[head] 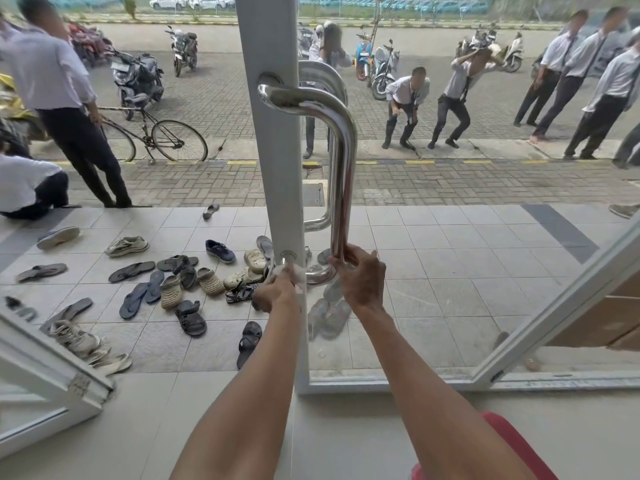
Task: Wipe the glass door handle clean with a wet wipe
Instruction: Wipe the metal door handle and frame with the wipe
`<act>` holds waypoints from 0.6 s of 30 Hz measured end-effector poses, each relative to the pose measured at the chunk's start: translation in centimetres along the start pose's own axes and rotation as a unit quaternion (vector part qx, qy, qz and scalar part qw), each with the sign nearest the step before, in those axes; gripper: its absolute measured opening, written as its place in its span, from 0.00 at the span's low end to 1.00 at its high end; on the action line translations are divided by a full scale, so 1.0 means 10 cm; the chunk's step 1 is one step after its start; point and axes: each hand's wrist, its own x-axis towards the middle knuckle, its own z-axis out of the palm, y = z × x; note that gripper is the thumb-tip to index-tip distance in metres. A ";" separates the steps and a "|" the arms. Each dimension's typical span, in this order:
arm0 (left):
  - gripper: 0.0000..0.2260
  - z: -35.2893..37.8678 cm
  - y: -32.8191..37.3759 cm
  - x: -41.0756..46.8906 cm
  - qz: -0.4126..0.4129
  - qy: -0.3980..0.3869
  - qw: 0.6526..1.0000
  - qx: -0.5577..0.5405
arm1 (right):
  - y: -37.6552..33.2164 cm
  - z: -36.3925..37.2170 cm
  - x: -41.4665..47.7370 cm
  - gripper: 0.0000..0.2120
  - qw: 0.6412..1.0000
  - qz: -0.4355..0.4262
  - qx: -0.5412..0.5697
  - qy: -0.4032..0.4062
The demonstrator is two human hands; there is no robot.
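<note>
Pale floor tiles (433,237) and scattered sandals (180,289) lie behind the white-framed glass door (277,168) at centre frame. Its polished steel D-shaped handle (343,161) runs vertically; at its lower bend the left hand (277,292) presses a crumpled white wet wipe (294,271), fingers closed around it. Beside it, the right hand (360,275) grips the bar, arm extended upward.

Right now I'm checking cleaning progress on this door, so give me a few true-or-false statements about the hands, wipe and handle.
1. The left hand presses a white wet wipe near the lower mount of the polished steel door handle. True.
2. The right hand hangs free of the handle. False: it grips the bar's lower end.
3. The wipe is at the handle's top bend. False: it is at the bottom.
4. Sandals and shoes lie on the tiles outside. True.
</note>
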 end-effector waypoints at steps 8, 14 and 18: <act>0.19 -0.02 0.05 0.06 0.080 -0.039 0.983 0.159 | 0.07 0.09 0.00 0.16 0.999 0.009 -0.031 0.008; 0.13 0.03 0.26 0.13 0.227 -0.029 0.942 0.244 | 0.09 0.08 0.02 0.14 0.999 -0.020 -0.021 0.018; 0.09 -0.04 0.15 0.13 0.396 -0.046 0.855 0.333 | 0.10 0.05 0.03 0.13 0.999 -0.030 -0.015 0.012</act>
